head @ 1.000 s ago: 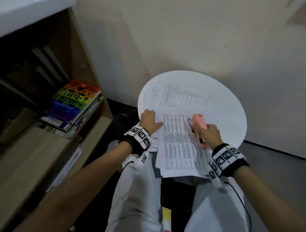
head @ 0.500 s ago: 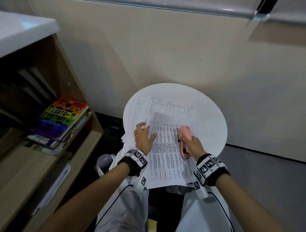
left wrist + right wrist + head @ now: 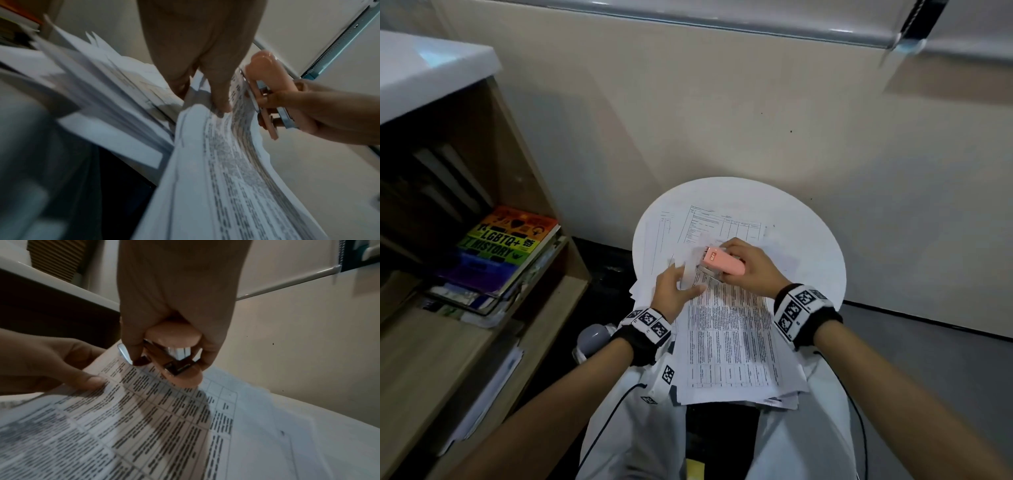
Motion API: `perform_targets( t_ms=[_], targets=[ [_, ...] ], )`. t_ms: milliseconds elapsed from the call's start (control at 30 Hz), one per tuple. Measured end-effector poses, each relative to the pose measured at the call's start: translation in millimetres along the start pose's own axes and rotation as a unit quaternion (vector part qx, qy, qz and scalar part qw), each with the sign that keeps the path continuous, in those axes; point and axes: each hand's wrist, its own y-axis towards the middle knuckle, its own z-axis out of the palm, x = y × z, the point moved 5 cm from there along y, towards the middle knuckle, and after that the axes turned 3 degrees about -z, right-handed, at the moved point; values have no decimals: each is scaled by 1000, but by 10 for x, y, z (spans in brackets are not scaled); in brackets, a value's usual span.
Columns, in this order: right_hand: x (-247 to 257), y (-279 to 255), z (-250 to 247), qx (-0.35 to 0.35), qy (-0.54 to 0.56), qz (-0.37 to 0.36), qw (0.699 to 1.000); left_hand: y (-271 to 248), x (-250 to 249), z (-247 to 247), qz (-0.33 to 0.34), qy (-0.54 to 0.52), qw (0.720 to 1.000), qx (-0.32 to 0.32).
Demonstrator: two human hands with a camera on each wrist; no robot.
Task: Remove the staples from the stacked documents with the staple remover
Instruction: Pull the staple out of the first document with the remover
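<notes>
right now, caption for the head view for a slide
Right hand grips a pink staple remover at the top corner of the documents while the left hand holds them on a round table.

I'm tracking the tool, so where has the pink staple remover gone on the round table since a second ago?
Yes, it moved. The right hand has carried the staple remover from the papers' right side toward their top left corner, nearer the table's far edge.

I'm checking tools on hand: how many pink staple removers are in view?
1: the staple remover is gripped in the right hand, at the top-left corner of the printed documents on the round table.
</notes>
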Motion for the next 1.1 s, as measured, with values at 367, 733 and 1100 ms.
perform_targets(
  t_ms=[367,733,1100],
  targets=[
    [-266,101,-83,-31,5,85,996,61,20,-112,-42,-66,997,-24],
    [-525,-162,12,0,248,199,948,186,11,-35,-122,-67,989,56],
    [-550,-73,-111,-91,127,207,966,158,-202,190,32,62,998,0]
  ],
)
